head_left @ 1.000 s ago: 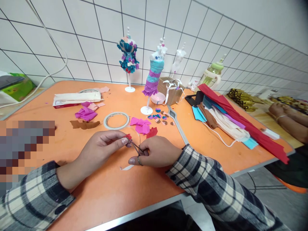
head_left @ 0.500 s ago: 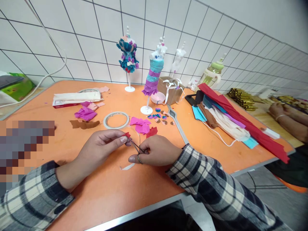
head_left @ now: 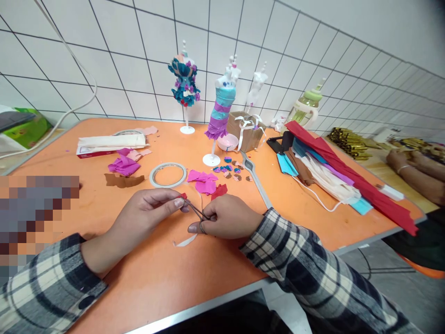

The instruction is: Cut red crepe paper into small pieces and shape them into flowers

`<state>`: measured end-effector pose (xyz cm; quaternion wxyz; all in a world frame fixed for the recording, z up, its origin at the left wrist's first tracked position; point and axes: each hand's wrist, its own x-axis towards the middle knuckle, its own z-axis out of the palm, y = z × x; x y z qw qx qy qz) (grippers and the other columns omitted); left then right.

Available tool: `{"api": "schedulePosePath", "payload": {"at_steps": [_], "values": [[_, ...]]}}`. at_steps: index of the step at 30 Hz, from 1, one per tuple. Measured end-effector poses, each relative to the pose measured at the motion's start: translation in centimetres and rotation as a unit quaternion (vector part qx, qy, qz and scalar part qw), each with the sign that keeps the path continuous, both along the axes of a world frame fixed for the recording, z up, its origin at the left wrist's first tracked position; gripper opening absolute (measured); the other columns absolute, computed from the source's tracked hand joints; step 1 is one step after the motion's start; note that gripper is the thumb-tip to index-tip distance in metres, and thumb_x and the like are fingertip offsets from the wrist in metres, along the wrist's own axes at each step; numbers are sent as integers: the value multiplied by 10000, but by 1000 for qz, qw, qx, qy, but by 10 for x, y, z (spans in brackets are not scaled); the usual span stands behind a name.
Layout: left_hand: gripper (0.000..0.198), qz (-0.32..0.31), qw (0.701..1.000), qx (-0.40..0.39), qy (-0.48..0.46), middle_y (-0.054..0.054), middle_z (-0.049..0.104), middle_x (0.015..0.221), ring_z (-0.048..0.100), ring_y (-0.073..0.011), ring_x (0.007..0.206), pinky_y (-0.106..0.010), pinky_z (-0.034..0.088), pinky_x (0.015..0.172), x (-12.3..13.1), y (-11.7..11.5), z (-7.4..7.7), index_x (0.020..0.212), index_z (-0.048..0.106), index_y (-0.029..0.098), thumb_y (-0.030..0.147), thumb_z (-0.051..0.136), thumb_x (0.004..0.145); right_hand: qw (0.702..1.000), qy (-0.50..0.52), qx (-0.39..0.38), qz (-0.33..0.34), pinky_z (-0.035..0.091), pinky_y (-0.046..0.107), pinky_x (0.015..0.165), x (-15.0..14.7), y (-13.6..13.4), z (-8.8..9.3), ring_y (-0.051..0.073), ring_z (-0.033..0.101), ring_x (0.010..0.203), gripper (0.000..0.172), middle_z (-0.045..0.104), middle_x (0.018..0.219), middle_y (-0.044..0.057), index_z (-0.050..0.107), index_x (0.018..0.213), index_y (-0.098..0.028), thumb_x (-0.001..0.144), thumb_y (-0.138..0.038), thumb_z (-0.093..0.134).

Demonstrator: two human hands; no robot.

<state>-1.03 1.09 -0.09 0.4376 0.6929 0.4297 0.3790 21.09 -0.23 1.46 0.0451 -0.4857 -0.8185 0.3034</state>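
Left hand: my left hand [head_left: 146, 215] is pinching a tiny scrap of red crepe paper [head_left: 183, 196] between thumb and fingertips, just above the orange tabletop [head_left: 167, 273].

Right hand: my right hand [head_left: 227, 217] is closed around the small metal scissors [head_left: 197, 214], thumb through one ring.

Scissors direction: long axis runs from the handle at my right hand up-left, tips pointing at the red scrap and touching it. Can't tell how far the blades are apart.

Nearby: a roll of clear tape [head_left: 168, 174] sits just behind my hands, with pink and red paper pieces [head_left: 206, 184] beside it.

Further back: a little dress form wrapped in blue and purple paper [head_left: 222, 109] stands upright.
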Motion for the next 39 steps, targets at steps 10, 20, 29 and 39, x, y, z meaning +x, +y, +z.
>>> {"api": "schedulePosePath", "payload": {"at_steps": [10, 20, 29, 39], "values": [[215, 4, 1000, 0, 1, -44, 814, 784, 757, -232, 755, -271, 608, 729, -5, 1, -7, 773, 810, 246, 444, 740, 816, 1000, 2, -29, -5, 243, 275, 566, -2, 0, 6, 97, 441, 590, 612, 526, 597, -41, 619, 664, -189, 796, -786, 582], [144, -8, 1000, 16, -4, -37, 816, 771, 759, -210, 715, -251, 617, 700, -2, 1, -6, 794, 815, 236, 349, 731, 821, 1000, 5, -28, 5, 261, 256, 561, -2, 0, 0, 102, 475, 603, 598, 601, 654, -34, 670, 747, -207, 770, -799, 590], [162, 8, 999, 35, -2, -43, 824, 792, 769, -223, 726, -259, 633, 709, -6, 6, -10, 799, 826, 244, 378, 737, 809, 1000, 15, 1, -9, 267, 255, 566, -1, 3, -4, 97, 462, 593, 554, 575, 622, -44, 669, 723, -210, 789, -756, 607], [177, -19, 1000, 14, -10, -45, 822, 805, 761, -231, 763, -275, 615, 737, -2, 4, -8, 810, 819, 239, 372, 708, 843, 1000, 13, 26, -8, 235, 266, 556, -1, 5, -10, 85, 401, 566, 489, 519, 580, -53, 646, 673, -189, 821, -655, 648]]}}
